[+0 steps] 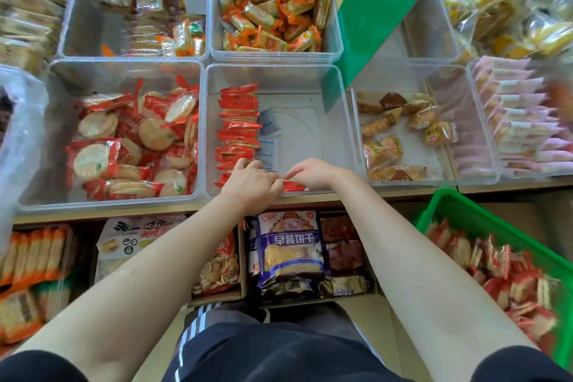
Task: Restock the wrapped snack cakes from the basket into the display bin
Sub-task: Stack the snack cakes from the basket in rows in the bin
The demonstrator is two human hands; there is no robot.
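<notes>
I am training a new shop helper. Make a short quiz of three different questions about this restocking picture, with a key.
1. True or false: the red-wrapped snack cakes stand in a row along the left wall of the clear display bin.
2. Multiple choice: where is the green basket? A) behind the bins B) at the person's lower right C) inside the display bin
3. Fill in: both the left hand and the right hand are at the ____ edge of the display bin, by a red packet.

Key: 1 true; 2 B; 3 near (front).
</notes>
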